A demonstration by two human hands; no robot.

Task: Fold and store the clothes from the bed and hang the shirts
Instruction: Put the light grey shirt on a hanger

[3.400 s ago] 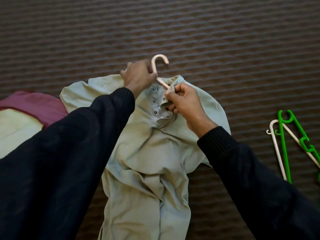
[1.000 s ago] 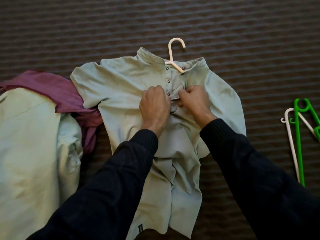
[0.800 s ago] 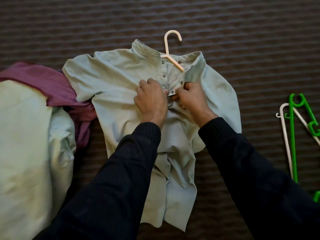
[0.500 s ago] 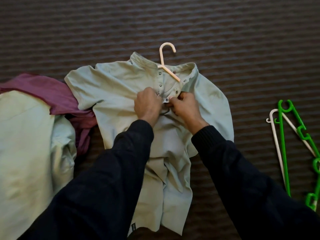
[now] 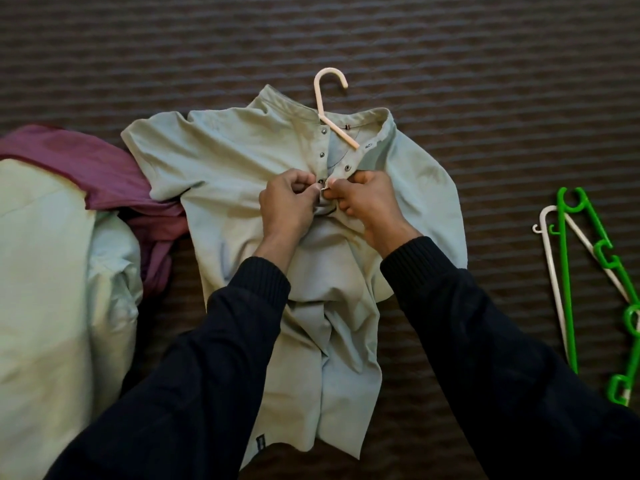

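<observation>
Both hands, left [image 5: 289, 202] and right [image 5: 367, 199], pinch the shirt [image 5: 225, 168] placket; a misaligned snap could pop open on the hanger [image 5: 320, 98].

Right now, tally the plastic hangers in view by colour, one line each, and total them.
Pale pink plastic hanger, tucked into the neck of the light green snap-front shirt: 1
White plastic hanger, on the striped cover at right: 1
Bright green plastic hanger, lying over the white one: 1; the green pieces seem to be a single hanger
Total: 3

both hands [image 5: 289, 199] [image 5: 363, 195] meet, fingers curled, pinching cloth.
</observation>
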